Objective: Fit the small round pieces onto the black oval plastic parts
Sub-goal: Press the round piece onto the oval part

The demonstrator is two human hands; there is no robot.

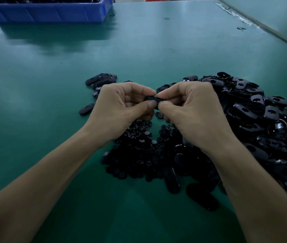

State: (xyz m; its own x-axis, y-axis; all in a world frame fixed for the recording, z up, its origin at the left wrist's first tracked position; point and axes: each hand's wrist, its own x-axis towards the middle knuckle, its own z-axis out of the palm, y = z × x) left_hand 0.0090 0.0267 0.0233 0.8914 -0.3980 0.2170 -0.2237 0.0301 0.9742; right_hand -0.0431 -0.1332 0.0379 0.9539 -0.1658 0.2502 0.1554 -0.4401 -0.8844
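The green worktop (pixel 51 102) runs away from you to a blue bin (pixel 48 13) at its far left. Above the worktop, your left grip (pixel 121 106) and right grip (pixel 191 109) meet thumb to thumb, each pinching one end of a single black oval part (pixel 152 99). Its long axis lies left to right across your view, so both hands are equally near it, and only a narrow strip shows between the thumbs. You cannot tell whether a round piece is seated in it, because the thumbs cover that spot. The small round pieces (pixel 139 146) lie heaped just below the hands and toward you, with one stray round piece (pixel 157 114) right under the gap. The heap of oval parts (pixel 253 120) spreads to the right, on the right grip's side, touching the round heap. A few separate ovals (pixel 100 81) lie apart beyond the left grip, probably finished. If a piece is needed, your right grip likely has the shorter drop while the left keeps the oval level.
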